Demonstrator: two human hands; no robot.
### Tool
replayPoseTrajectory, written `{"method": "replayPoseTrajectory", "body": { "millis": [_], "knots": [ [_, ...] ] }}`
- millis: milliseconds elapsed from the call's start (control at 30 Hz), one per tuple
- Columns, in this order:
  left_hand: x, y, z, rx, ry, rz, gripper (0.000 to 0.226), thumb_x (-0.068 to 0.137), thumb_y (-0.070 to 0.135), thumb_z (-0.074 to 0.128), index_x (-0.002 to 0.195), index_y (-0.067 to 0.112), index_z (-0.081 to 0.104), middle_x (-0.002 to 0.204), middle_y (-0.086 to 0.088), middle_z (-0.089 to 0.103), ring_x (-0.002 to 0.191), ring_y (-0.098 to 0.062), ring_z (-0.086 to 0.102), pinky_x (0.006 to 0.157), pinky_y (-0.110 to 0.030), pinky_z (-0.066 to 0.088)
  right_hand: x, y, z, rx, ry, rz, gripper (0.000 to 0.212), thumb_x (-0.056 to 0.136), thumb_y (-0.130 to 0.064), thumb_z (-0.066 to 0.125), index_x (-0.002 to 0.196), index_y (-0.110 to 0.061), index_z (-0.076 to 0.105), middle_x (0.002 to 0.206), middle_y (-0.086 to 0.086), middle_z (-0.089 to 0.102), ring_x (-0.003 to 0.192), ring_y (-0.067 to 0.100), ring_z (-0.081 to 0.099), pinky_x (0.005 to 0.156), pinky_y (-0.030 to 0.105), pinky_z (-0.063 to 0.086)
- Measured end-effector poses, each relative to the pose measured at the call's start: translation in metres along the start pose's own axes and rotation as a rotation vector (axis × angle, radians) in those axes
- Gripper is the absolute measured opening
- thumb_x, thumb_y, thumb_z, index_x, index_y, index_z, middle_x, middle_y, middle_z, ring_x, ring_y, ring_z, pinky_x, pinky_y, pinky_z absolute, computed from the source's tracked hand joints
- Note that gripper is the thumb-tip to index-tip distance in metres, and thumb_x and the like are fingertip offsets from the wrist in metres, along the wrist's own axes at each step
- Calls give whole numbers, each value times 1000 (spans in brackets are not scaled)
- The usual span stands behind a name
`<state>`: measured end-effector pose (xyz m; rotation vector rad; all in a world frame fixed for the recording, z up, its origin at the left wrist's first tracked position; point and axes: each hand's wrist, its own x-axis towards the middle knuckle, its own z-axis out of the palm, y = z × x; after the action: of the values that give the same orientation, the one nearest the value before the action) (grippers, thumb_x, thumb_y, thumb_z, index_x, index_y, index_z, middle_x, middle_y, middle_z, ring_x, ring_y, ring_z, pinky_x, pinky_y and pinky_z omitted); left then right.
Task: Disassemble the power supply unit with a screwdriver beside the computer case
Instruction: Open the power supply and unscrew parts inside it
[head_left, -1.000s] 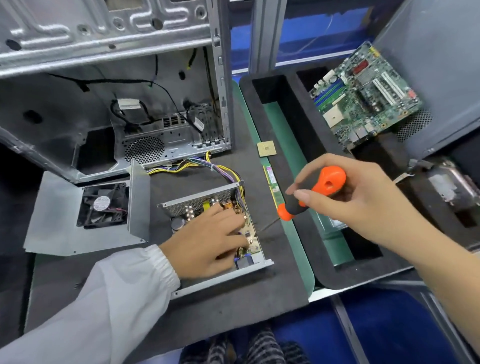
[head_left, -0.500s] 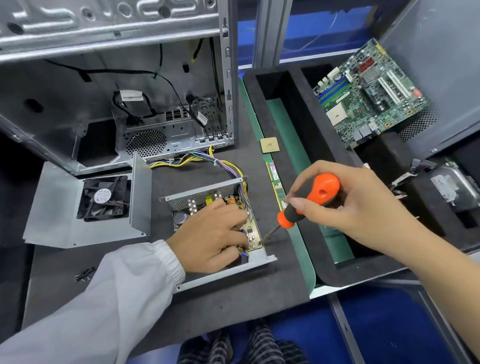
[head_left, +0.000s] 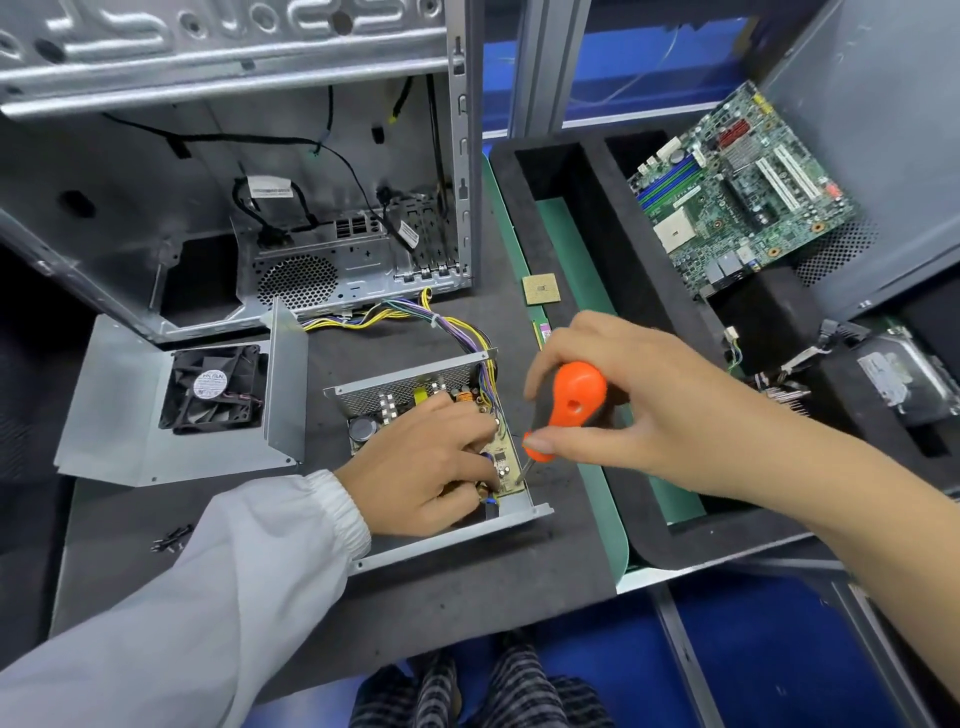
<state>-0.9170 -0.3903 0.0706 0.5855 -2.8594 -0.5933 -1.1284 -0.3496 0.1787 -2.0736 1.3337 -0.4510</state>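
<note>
Left hand (head_left: 426, 467) flat on power supply unit (head_left: 441, 447), right hand (head_left: 639, 410) around screwdriver (head_left: 569, 410).

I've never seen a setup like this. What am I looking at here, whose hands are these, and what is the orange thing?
There is no machine here: a camera worn on a person's head looks down at their own two hands. The left hand steadies an opened power supply unit lying on a dark mat. The right hand holds an orange-handled screwdriver, its tip down at the circuit board's edge. Behind stands an emptied computer case. A removed cover with a fan lies to the left, a motherboard to the right.
</note>
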Motion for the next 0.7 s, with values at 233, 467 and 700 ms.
{"method": "replayPoseTrajectory", "body": {
  "millis": [233,467,700],
  "knots": [
    [-2,1,-9,-37,14,-42,32,86,28,48,89,19,78,74,-4,51,72,-24,51,69,-42,41,11,-18,-14,-150,-219,-66,26,89,-23,68,108,-27,51,82,-17,46,80,2,45,73,22,36],
    [8,1,-9,-129,204,-10,31,79,34,78,81,38,47,82,16,49,76,-6,46,71,-32,35,11,-35,-16,-147,-490,-109,33,87,1,62,89,-28,47,84,-19,47,94,0,37,81,21,35],
    [22,10,-8,-599,232,-134,33,78,9,72,68,38,58,76,23,62,72,5,57,68,-20,48,9,-39,-16,-206,-333,-17,26,86,-44,61,103,-26,52,98,-4,47,90,13,48,83,31,42]
  ]
}}
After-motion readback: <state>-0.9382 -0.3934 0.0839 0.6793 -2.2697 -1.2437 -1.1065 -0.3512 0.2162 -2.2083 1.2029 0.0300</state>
